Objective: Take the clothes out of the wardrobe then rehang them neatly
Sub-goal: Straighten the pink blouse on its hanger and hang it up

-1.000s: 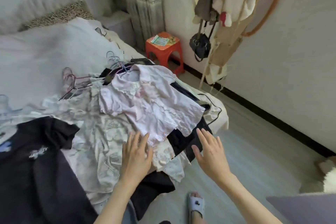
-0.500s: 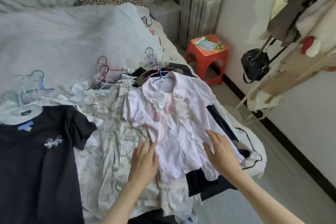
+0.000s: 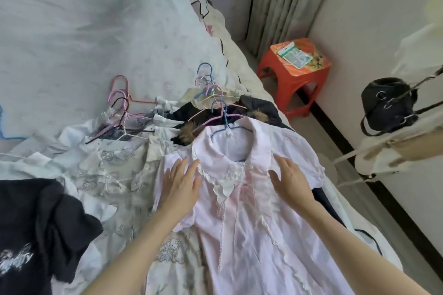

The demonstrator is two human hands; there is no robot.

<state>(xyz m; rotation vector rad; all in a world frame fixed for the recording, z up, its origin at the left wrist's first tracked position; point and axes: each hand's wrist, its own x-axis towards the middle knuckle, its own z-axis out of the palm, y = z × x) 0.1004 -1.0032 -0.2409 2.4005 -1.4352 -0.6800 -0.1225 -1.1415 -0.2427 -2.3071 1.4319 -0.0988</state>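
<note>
Head view shows both hands, left hand (image 3: pixel 182 187) and right hand (image 3: pixel 288 179), flat and grasping nothing on the pale pink lace-collared blouse (image 3: pixel 251 223) at six o'clock on the bed, whose blue wire hanger (image 3: pixel 225 122) could slip out if smoothing drags the fabric.

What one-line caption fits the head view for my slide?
Both hands, left and right, lie flat on a pale pink blouse on its blue hanger, spread on the bed.

Black T-shirt (image 3: pixel 36 235) print: white script lettering, too blurred to read.
Packet (image 3: pixel 295 55) on orange stool (image 3: pixel 291 79): printing too small to read.
</note>
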